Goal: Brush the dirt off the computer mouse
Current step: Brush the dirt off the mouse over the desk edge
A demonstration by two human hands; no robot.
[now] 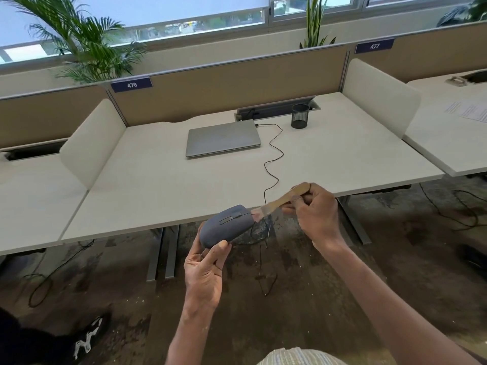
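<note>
**A:** Where was the computer mouse?

**B:** Raised off the bench, just past its near edge. The left hand gripped its near end, thumb on top. Its cable ran far to a closed laptop.

**A:** And the other grip?

**B:** The right hand pinched a wooden brush, bristles touching the mouse's far right edge.

**A:** How would it handle?

**B:** Probably light, rigid and smooth-shelled. Holding the sides seemed safest, with slack left in the cable.
</note>
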